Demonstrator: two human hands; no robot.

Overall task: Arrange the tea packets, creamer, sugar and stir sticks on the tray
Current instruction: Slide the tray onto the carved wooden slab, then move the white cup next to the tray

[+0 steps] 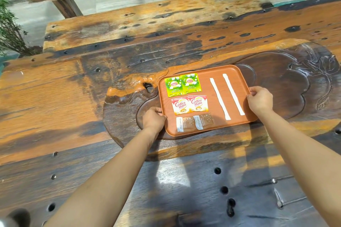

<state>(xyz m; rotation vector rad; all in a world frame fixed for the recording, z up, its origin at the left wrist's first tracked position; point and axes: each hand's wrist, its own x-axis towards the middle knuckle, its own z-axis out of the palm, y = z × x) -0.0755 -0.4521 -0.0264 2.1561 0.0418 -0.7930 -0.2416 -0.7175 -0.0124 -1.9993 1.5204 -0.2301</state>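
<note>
An orange-brown tray (pixel 214 130) rests on the carved wooden table. On it lie two green Lipton tea packets (pixel 182 84) at the far left, two Coffee mate creamer packets (pixel 190 104) below them, and two brown sugar packets (pixel 195 122) nearest me. Two white wrapped stir sticks (pixel 220 98) lie side by side on the tray's right half. My left hand (pixel 154 120) grips the tray's left rim. My right hand (pixel 260 99) grips its right rim.
The tray sits in a dark carved hollow (pixel 276 83) of the rustic table. A wooden bench (pixel 129 18) runs along the far side. A leafy plant (pixel 9 29) stands at the far left.
</note>
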